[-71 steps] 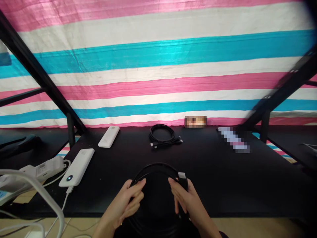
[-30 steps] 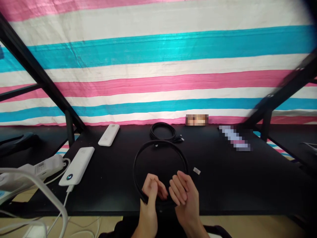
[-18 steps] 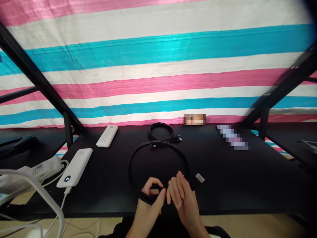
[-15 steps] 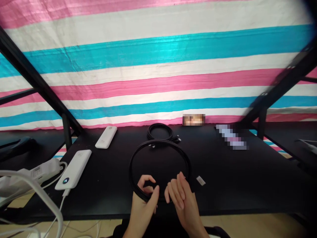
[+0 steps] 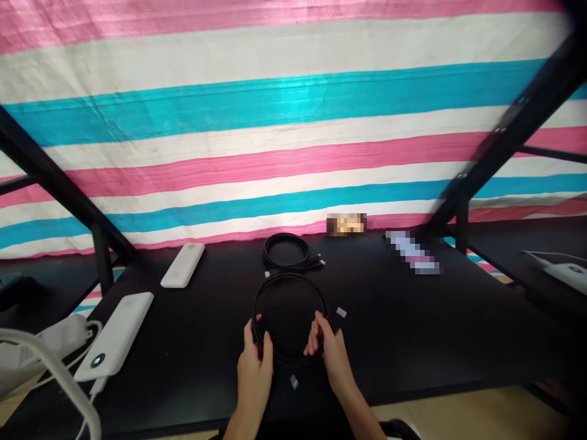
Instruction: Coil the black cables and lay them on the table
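A large coil of black cable (image 5: 291,277) lies near the front of the black table, held at its sides. On the left side of the ring, my left hand (image 5: 255,360) is closed, thumb inside and fingers around the outside. My right hand (image 5: 334,354) wraps the right side with its fingers curled in. One pale-ended plug (image 5: 294,381) shows between my wrists, and another plug (image 5: 342,312) sticks out beyond my right hand. Just behind lies a second, smaller black cable coil (image 5: 293,267) with light plug ends.
Two white power banks (image 5: 182,266) lie at left; the nearer power bank (image 5: 114,336) has a lit display and a white cable plugged in. A white power strip (image 5: 59,339) is at far left. Black frame bars (image 5: 495,134) slope up both sides before a striped sheet (image 5: 284,140).
Both hands have shifted to the sides of the large coil, and my right fingers have closed around it. A plug end now shows between my wrists. The camera view has shifted slightly.
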`<state>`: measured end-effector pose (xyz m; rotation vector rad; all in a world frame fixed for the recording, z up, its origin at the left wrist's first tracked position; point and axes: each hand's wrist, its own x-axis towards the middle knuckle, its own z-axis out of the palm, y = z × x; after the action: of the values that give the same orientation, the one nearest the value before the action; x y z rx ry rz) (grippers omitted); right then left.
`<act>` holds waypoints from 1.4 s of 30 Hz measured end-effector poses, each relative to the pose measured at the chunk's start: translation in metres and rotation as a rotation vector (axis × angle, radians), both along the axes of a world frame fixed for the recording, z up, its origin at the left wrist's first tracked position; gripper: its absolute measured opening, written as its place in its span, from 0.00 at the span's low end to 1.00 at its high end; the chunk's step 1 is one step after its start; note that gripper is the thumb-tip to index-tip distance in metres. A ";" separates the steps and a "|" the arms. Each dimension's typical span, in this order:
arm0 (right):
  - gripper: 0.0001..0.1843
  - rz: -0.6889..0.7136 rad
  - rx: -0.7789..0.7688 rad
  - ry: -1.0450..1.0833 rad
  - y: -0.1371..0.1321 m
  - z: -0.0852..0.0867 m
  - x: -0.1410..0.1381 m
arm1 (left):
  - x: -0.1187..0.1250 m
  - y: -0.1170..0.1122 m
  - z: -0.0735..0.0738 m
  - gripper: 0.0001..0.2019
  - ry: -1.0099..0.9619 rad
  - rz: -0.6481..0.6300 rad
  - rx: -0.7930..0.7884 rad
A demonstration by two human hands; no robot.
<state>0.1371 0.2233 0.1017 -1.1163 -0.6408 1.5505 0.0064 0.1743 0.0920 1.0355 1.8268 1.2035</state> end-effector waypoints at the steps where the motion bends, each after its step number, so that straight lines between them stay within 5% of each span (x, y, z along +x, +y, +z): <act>1: 0.25 0.013 0.017 -0.054 0.001 -0.003 0.000 | 0.001 0.000 0.000 0.27 0.009 0.020 0.007; 11: 0.25 0.033 0.279 -0.518 0.005 -0.007 0.003 | 0.003 0.007 0.008 0.30 -0.185 0.130 0.153; 16: 0.26 0.043 0.240 -0.597 0.006 -0.005 0.006 | 0.003 0.004 0.007 0.29 -0.184 0.110 0.155; 24: 0.29 0.074 0.277 -0.499 0.009 -0.008 0.007 | -0.002 0.007 -0.002 0.25 -0.088 -0.148 0.341; 30: 0.30 0.112 0.213 -0.333 0.025 -0.011 0.001 | 0.009 0.016 -0.005 0.27 -0.251 -0.319 0.108; 35: 0.24 0.217 0.230 -0.403 0.068 0.014 -0.004 | 0.004 0.060 0.017 0.22 -0.368 -0.165 0.180; 39: 0.24 0.187 0.271 -0.441 0.113 0.021 -0.009 | -0.016 0.114 0.030 0.25 -0.025 -0.039 0.213; 42: 0.25 0.122 0.279 -0.537 0.138 0.015 -0.009 | -0.027 0.143 0.027 0.30 0.025 -0.020 0.209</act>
<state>0.1280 0.3609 0.1163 -1.3001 -1.2652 1.2075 -0.0204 0.3170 0.1194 1.1861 1.7321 1.3977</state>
